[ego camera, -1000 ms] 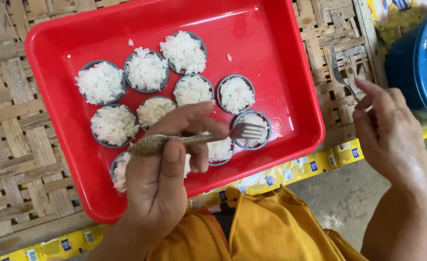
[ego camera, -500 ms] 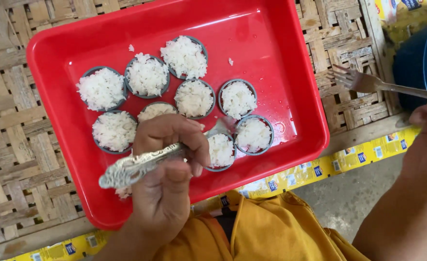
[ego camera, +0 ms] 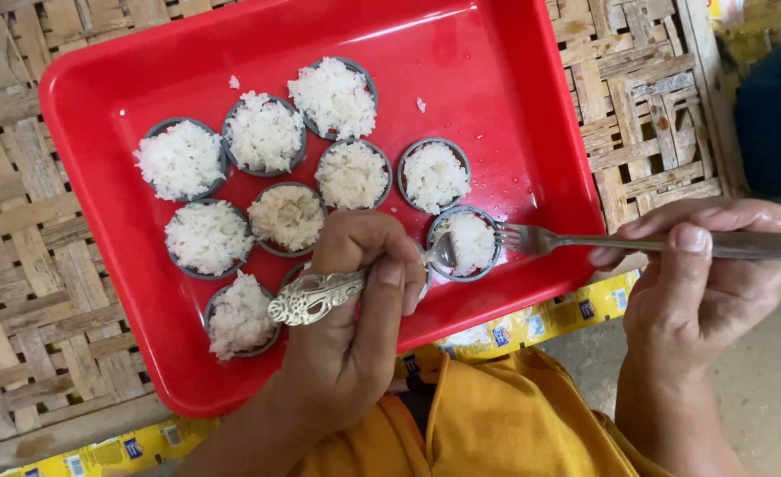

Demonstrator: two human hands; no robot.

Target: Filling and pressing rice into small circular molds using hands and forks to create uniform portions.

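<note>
A red plastic tray (ego camera: 514,79) holds several small round grey moulds heaped with white rice (ego camera: 267,132). My left hand (ego camera: 351,331) rests on the tray's near side, shut on a spoon with an ornate silver handle (ego camera: 315,296); its bowl touches the mould of rice (ego camera: 466,240) at the near right. My right hand (ego camera: 704,283) grips a metal fork (ego camera: 576,240) by the handle, tines pointing left at that same mould's rim.
The tray sits on a woven bamboo surface (ego camera: 638,106) with a yellow printed strip (ego camera: 532,322) along its near edge. A blue container (ego camera: 779,115) stands at the right. My yellow garment (ego camera: 496,424) fills the bottom.
My right hand has brought the fork in from the right edge to the near-right mould. My left hand has turned the spoon so its bowl meets that mould.
</note>
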